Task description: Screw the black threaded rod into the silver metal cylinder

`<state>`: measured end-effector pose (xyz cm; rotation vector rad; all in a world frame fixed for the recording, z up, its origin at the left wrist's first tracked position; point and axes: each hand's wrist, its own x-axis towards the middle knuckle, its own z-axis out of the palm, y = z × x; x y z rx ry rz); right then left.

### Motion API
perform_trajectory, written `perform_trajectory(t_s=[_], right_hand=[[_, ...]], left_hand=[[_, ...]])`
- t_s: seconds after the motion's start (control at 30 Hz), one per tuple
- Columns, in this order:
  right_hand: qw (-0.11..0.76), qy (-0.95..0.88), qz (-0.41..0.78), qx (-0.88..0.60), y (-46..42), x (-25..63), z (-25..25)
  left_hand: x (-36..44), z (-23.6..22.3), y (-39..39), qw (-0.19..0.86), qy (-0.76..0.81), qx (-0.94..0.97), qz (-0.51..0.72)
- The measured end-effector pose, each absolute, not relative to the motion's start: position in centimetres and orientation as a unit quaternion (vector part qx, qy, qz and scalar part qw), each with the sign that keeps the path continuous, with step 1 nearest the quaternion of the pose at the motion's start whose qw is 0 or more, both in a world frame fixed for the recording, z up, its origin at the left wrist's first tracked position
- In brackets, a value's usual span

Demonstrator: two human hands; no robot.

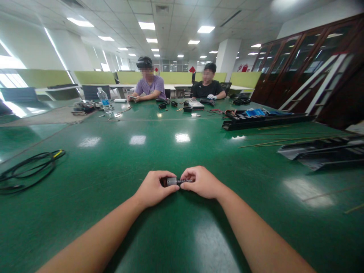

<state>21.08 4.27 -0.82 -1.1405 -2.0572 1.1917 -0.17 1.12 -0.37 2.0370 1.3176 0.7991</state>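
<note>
My left hand [153,189] is closed around a small motor [172,181], a grey metal cylinder with a dark end toward the palm. A dark threaded shaft [184,181] sticks out of its right end. Thumb and fingers of my right hand [201,182] are pinched on this shaft. Both hands meet low over the green table [127,155], close to its surface. My fingers cover part of the motor's left end and part of the shaft.
A coiled black cable [28,170] lies at left. Black metal channels [264,118] and thin rods [273,141] are at right. A water bottle [104,101] and small black boxes [187,108] stand farther back, where two people sit. A ladder [324,83] leans near the cabinets.
</note>
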Motion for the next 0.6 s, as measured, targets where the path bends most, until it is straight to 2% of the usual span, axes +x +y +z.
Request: perform_trajectory(t_s=[0.6], right_hand=[[0.247, -0.763, 0.428, -0.417, 4.21, 21.09, -0.71]], left_hand=[[-0.12, -0.29, 1.11, 0.292, 0.492, 0.764, 0.298]])
